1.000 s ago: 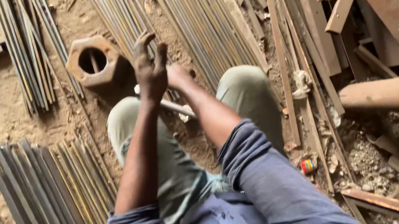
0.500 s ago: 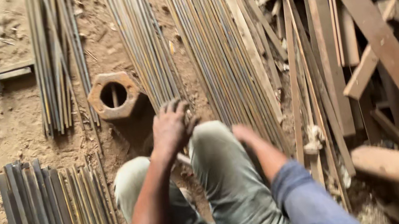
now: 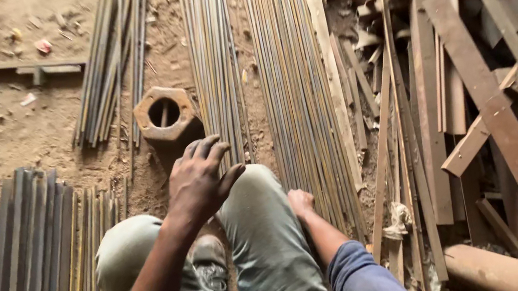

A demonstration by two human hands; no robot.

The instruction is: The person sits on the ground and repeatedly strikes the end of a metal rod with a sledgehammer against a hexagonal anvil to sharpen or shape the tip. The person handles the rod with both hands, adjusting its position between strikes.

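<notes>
My left hand (image 3: 199, 178) hovers above my knees with the fingers spread and nothing in it. It is just below a rusty hexagonal metal block with a round hole (image 3: 165, 114) that stands on the dirt. My right hand (image 3: 300, 202) is down beside my right knee (image 3: 259, 193), next to a long bundle of thin steel rods (image 3: 295, 92). Its fingers curl downward out of sight, so I cannot tell whether it grips anything. A worn shoe (image 3: 209, 259) shows between my legs.
More rod bundles lie ahead (image 3: 212, 63) and at the upper left (image 3: 109, 58). Flat steel strips (image 3: 30, 262) are stacked at the left. A heap of rusty angle iron and bars (image 3: 482, 85) and a pipe (image 3: 489, 268) fill the right side.
My hands were together out in front a second ago. They have since parted: the left one has opened and the right one has dropped beside my knee. The view has tilted forward.
</notes>
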